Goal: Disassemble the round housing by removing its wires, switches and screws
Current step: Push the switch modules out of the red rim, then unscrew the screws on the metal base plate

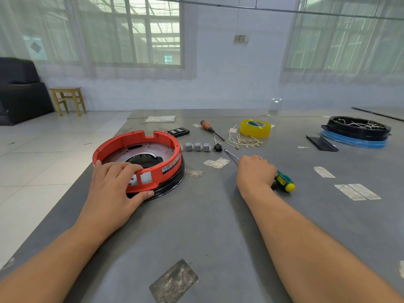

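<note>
Our left hand (pixel 113 182) grips the round red plastic housing (pixel 140 154); our right hand (pixel 254 171) clasps the green-handled screwdriver (pixel 282 181): we should seat its tip squarely.

Round red housing (pixel 140 158) on a black base, open side up, near the table's left edge, four grey switches (pixel 197 147) in a row and loose wires (pixel 242 142) just beyond it

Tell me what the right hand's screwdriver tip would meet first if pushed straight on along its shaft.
Probably the small black plug: the right hand holds the green-handled screwdriver with its tip aimed up-left, just short of it. The row of grey switches lies beyond. Depth is uncertain.
</note>
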Available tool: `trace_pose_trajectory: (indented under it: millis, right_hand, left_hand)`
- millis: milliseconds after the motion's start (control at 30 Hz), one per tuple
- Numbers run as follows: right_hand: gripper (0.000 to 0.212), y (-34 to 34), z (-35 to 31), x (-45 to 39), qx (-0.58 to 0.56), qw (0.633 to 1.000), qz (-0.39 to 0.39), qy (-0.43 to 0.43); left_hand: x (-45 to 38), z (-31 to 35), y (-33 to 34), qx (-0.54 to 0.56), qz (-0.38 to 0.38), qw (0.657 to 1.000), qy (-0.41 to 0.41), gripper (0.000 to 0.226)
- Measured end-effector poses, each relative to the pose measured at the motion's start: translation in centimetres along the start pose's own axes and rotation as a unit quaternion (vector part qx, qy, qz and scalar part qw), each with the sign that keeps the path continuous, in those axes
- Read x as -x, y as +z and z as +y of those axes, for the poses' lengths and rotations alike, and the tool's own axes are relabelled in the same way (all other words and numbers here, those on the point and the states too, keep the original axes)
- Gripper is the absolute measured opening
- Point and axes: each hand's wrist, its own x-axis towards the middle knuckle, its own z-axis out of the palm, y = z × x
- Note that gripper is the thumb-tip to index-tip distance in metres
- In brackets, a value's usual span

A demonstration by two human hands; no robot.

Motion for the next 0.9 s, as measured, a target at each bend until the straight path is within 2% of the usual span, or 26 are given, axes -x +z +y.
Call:
trace_pose_trajectory:
  millis: [267,367,500,667,767,900]
  right_hand:
    - [0.030,-0.1,-0.1,0.4,0.004,1.000,0.006,-0.019]
    - [0.029,-0.6,-0.6,1.2,-0.006,0.997,0.067,-0.043]
    - [0.030,-0.8,-2.3,3.3,-0.067,0.980,0.124,-0.139]
    - [0.034,-0.9,-4.5,6.1,-0.152,0.965,0.083,-0.194]
    - [0.033,-1.2,-5.3,7.5,-0.232,0.947,0.031,-0.220]
    - [0.028,-1.3,-6.0,8.0,-0.311,0.916,0.012,-0.254]
  left_hand:
    - [0.1,0.5,0.0,0.037,-0.008,0.999,0.017,0.067]
    - [0.1,0.7,-0.2,0.046,-0.010,0.999,0.024,0.067]
    - [0.2,1.2,-0.4,0.080,0.004,0.997,0.014,0.069]
    - [0.3,1.6,-0.8,0.142,0.027,0.990,0.010,0.060]
    - [0.4,2.1,-0.8,0.167,0.029,0.985,0.034,0.057]
    - [0.7,3.0,-0.5,0.188,0.025,0.978,0.081,0.062]
